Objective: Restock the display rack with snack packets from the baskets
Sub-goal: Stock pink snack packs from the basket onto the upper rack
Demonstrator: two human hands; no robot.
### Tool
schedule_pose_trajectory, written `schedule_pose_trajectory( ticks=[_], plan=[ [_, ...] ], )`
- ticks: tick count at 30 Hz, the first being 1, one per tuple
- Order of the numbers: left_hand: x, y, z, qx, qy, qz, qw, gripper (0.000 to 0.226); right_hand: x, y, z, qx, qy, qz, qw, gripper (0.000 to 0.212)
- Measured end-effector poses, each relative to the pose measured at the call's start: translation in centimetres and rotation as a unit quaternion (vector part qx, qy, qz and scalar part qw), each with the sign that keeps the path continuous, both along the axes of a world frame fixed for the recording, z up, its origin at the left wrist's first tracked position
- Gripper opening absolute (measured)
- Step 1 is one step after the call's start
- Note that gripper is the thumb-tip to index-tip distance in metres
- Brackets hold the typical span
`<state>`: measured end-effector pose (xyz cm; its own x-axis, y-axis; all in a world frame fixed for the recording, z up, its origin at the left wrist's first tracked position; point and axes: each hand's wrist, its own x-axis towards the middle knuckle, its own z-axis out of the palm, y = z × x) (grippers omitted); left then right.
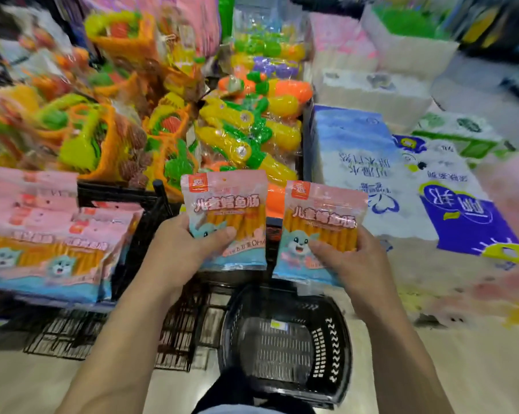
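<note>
A pink snack packet is gripped near its lower left edge by the left hand, the thumb laid across its front. A second matching packet is gripped likewise by the right hand, and the two are held upright side by side, just apart. Directly below them a black basket is seen on the floor, more of the same packets are stacked on the black wire display rack to the left, and beyond are piled bagged plastic toys, with wrapped tissue packs to their right.
</note>
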<state>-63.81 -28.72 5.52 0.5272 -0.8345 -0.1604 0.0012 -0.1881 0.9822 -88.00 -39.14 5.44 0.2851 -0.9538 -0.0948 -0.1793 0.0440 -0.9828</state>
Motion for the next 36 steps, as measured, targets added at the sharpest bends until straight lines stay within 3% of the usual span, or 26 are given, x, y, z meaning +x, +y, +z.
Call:
schedule_pose_trajectory(
  ticks=[15,23,31,36],
  plan=[
    [0.1,6.7,7.2,-0.017,-0.051,0.113,0.992,0.018,4.0,-0.1,4.9,-0.021,-0.064,0.117,0.991,0.036],
    [2.8,12.2,8.1,-0.012,-0.039,0.206,0.978,0.028,8.3,1.8,5.0,-0.031,-0.071,0.198,0.977,0.036],
    [9.4,17.0,8.0,-0.005,-0.036,0.268,0.963,0.023,15.6,4.5,4.8,-0.033,-0.079,0.23,0.969,0.032],
    [16.9,18.8,6.8,-0.002,-0.054,0.245,0.968,0.02,22.5,7.3,3.1,-0.039,-0.058,0.213,0.975,0.034]
  ],
)
